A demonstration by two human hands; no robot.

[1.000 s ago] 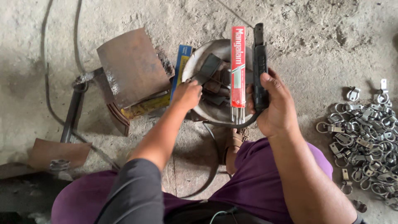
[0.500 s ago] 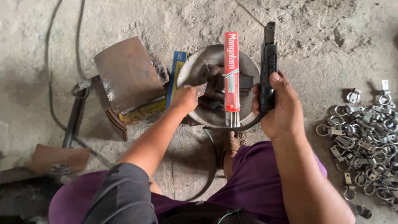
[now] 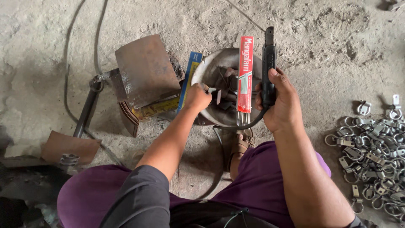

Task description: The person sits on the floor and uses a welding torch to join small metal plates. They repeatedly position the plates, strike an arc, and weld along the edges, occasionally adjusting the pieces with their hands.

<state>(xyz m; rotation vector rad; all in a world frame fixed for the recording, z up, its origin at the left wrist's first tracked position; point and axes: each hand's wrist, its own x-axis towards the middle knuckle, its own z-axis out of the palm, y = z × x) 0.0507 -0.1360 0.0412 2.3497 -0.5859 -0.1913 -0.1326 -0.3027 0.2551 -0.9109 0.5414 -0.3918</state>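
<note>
My right hand [image 3: 283,102] grips a black welding electrode holder [image 3: 268,63], its cable curving down toward my foot. My left hand [image 3: 196,97] reaches into a round metal pan [image 3: 211,67] and pinches a small metal piece [image 3: 211,90] at its left edge. Dark metal scraps fill the pan. A red packet of welding rods [image 3: 245,74] lies across the pan, rod ends sticking out at its near end.
A rusty curved steel plate [image 3: 145,69] rests on a stand at the left, with a blue box [image 3: 190,76] beside it. A heap of grey metal clamps [image 3: 375,152] lies at the right. Cables [image 3: 65,63] cross the dusty floor.
My left hand let go of a dark flat piece in the pan and pulled back to its left rim with a small piece. My right hand kept hold of the holder.
</note>
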